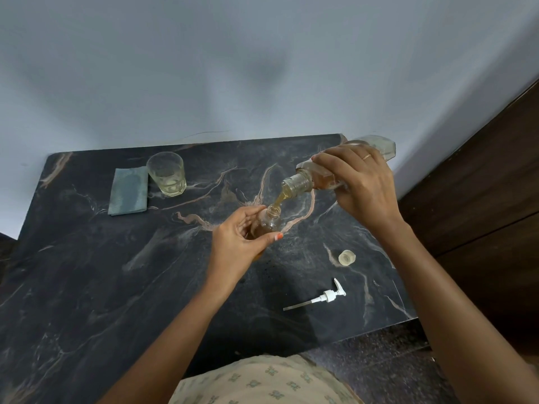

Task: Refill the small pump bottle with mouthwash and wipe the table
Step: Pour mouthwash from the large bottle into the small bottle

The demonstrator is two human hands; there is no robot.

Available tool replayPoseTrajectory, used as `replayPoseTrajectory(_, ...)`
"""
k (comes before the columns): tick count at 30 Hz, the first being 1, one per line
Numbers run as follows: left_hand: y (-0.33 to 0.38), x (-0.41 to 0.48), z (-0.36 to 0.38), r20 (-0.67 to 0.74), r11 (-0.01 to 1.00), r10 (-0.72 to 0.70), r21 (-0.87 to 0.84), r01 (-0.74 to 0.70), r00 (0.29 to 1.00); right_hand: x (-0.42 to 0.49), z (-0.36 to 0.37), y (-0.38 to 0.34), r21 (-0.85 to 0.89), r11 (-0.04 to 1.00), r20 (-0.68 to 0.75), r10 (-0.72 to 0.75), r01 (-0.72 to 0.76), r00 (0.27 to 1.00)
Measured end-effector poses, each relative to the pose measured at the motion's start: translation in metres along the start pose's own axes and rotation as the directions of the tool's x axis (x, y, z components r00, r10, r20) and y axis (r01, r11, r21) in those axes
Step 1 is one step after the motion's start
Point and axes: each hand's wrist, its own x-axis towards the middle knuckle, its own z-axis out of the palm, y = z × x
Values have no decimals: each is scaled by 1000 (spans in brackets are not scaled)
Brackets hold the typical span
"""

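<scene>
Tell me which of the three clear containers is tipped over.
The big bottle in the right hand, tilted and pouring. The small bottle in the left hand and the tumbler stand upright.

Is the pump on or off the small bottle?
Off: the white plastic pump lies on the dark marble table; liquid streams into the open small clear bottle.
</scene>
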Motion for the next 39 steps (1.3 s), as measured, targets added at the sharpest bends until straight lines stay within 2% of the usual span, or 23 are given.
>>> replayPoseTrajectory(39,4,-2,3,12,1000,-15,-1,16,1000,-3,-3,-3,-2,1000,-2,-13,13,1000)
